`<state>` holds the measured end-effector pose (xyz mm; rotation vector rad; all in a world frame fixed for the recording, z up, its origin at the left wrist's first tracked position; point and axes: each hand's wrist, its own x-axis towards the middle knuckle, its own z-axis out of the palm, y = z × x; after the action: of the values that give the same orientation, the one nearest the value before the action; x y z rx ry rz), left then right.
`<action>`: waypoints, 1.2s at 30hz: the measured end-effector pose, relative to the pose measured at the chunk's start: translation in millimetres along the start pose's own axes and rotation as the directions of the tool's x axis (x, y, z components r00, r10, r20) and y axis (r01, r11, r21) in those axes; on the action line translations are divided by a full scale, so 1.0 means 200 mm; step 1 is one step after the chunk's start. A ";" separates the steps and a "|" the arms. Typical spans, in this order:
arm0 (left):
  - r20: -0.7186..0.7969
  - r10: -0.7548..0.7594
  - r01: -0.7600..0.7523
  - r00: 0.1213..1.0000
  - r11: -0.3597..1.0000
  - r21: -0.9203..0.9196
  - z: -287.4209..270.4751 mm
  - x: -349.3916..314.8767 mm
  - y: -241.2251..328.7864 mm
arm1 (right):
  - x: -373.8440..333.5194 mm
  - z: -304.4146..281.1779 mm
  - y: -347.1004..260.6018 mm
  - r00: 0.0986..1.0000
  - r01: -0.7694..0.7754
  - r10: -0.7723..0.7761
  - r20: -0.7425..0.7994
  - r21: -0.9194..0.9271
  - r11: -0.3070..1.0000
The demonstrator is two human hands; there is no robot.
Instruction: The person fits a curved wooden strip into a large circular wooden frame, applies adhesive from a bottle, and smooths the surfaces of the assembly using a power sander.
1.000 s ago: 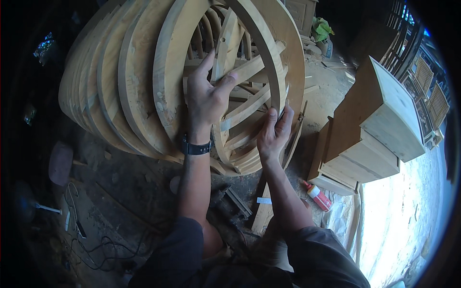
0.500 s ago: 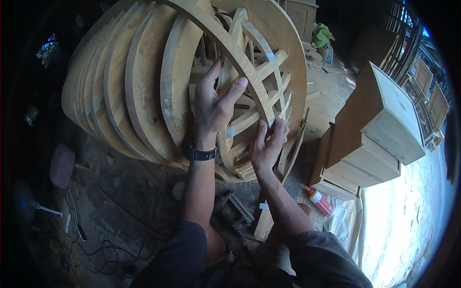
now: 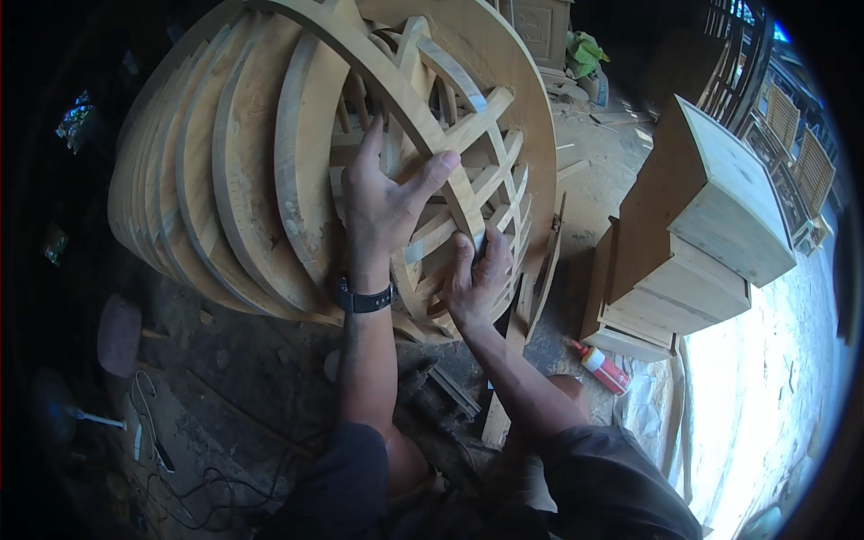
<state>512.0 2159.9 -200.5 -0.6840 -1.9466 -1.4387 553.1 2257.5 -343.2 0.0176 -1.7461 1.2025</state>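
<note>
The round wooden lattice frame (image 3: 468,180) is pressed by the spread, flat left hand (image 3: 382,211) across its slanting rim, while lower right the right hand (image 3: 477,279) is curled shut on a slat

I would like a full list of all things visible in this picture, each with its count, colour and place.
Curved wooden frames: a stack, number unclear, pale wood, upper left, leaning on edge.
Lattice panel: one, pale wood, centre, inside the front frame.
Cabinets: several stacked, pale wood, right.
Bottle: one, white with red, on the floor below the cabinets.
Green cloth: one, top centre.
Cable: one, dark, floor lower left.
Wood strip: one, pale, floor between the forearms.
Watch: one, black, on the left wrist.
Left hand: spread flat on the lattice panel.
Right hand: pressed on the panel's lower part; whether it holds anything is unclear.
</note>
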 end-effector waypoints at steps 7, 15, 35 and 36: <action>-0.016 -0.063 0.063 0.998 0.998 -0.024 -0.02 -0.04 0.01 | 0.00 0.01 -0.06 0.999 -0.023 0.021 0.036 0.085 0.996; 0.014 -0.077 0.078 0.997 0.995 -0.068 0.01 -0.03 0.00 | 0.01 -0.01 -0.03 0.999 0.033 -0.037 0.035 0.087 0.996; 0.075 -0.114 0.117 0.991 0.992 -0.040 0.02 -0.03 0.09 | 0.01 -0.01 -0.04 0.998 0.005 -0.008 0.066 0.046 0.999; 0.092 -0.148 0.157 0.985 0.983 -0.093 0.01 -0.02 0.10 | 0.01 -0.01 -0.04 0.997 0.000 -0.003 0.077 0.038 0.999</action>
<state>528.0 2167.4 -191.6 -0.6620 -2.0413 -1.6331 557.8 2255.5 -335.9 0.0893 -1.7889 1.2483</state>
